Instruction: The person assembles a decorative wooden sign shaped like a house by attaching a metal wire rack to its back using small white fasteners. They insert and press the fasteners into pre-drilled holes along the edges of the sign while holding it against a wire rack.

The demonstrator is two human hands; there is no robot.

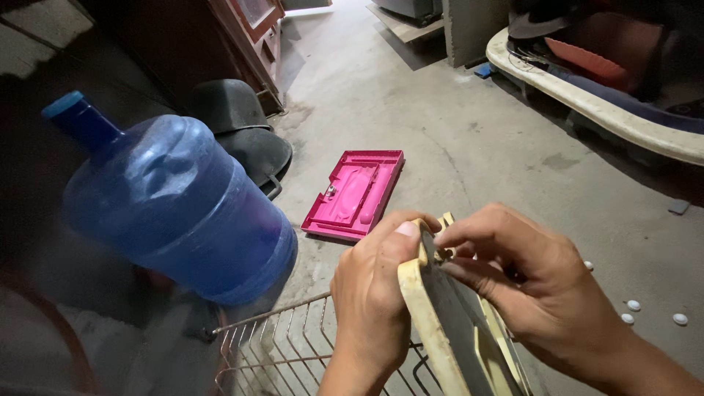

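Note:
My left hand [374, 293] grips the upper edge of a cream-coloured plastic panel [440, 330] that stands on edge at the bottom centre, its thumb pressed on the top corner. On the other side, my right hand [528, 286] pinches a small part at that same top corner with its fingertips. The panel's lower end runs out of the frame. A wire grille [279, 345] lies just under my left hand.
A big blue water jug [176, 205] leans at the left. A pink plastic tray [356, 194] lies on the concrete floor ahead. Black helmets [242, 125] sit by a dark cabinet. Small white caps [632, 305] are scattered at the right. A cream curved shell [587, 103] stands far right.

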